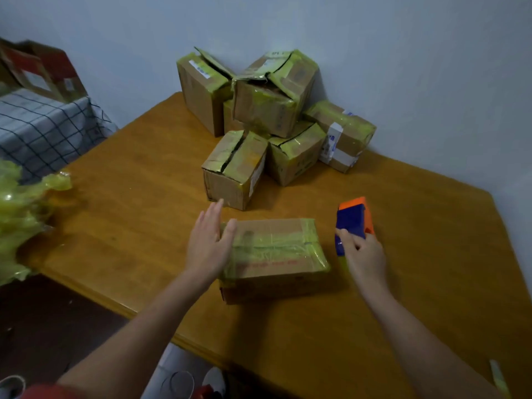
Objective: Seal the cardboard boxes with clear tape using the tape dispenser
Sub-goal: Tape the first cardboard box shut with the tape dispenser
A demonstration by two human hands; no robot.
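Left grip [208,246] flat, fingers straight, pressed on the left end of the cardboard box [276,254], thumb on its top. Box lies on the worktop [144,211] between both grips, flaps down, contents hidden, top wrapped in yellowish wrinkled tape. Right grip [364,254] has fingers curled on the blue-and-orange tape dispenser [352,223], which stands on the worktop just right of the box. Beyond the grips, box pile [273,110] against the wall, several seams split, insides not visible. Far left of left grip: crumpled tape wad [20,214]
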